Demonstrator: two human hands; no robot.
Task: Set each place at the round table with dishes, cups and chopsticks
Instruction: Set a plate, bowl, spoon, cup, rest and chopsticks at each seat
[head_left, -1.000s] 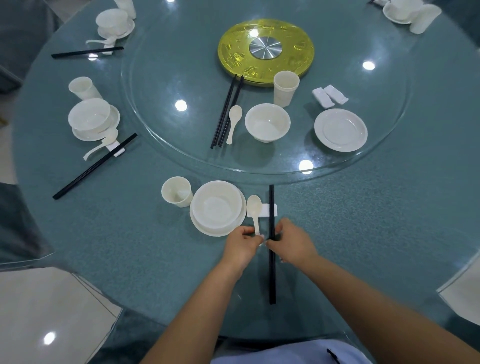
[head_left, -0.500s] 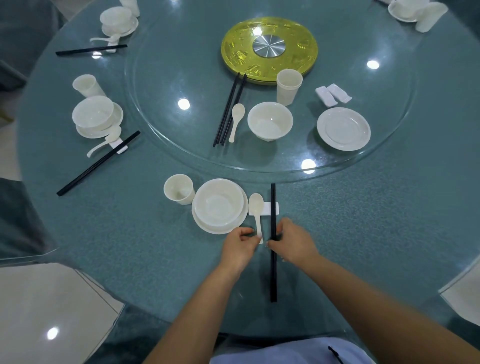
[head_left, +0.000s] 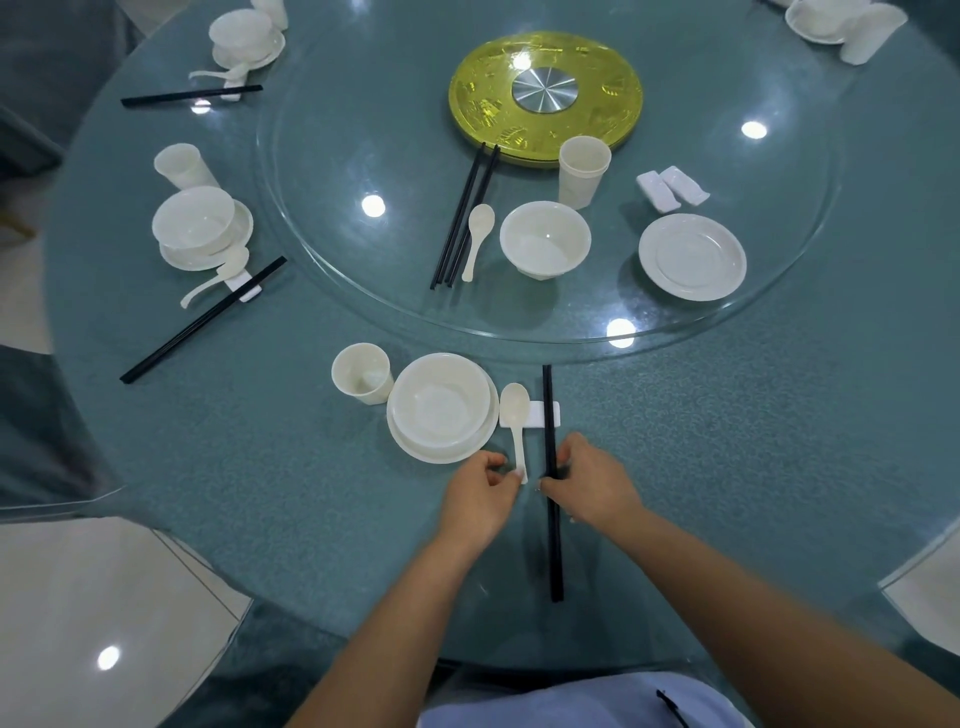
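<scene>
In front of me on the round table (head_left: 727, 467) is one place setting: a white cup (head_left: 362, 373), a white bowl (head_left: 441, 402) on a plate (head_left: 415, 449), and a white spoon (head_left: 515, 415). Black chopsticks (head_left: 554, 551) lie across a white rest (head_left: 555, 414), pointing away from me. My left hand (head_left: 480, 493) pinches the near end of the spoon's handle. My right hand (head_left: 589, 486) pinches the chopsticks at about their middle. Both pieces lie on the table.
The glass turntable (head_left: 363, 291) with a gold hub (head_left: 545, 96) carries loose chopsticks (head_left: 465, 218), a spoon (head_left: 478, 236), a bowl (head_left: 544, 239), a cup (head_left: 583, 171), two rests (head_left: 672, 187) and a plate (head_left: 692, 257). Other settings stand at the left (head_left: 200, 228), far left (head_left: 244, 36) and far right (head_left: 826, 21).
Both hands stay at the spoon handle and the chopsticks with barely any shift. The view has dipped slightly.
</scene>
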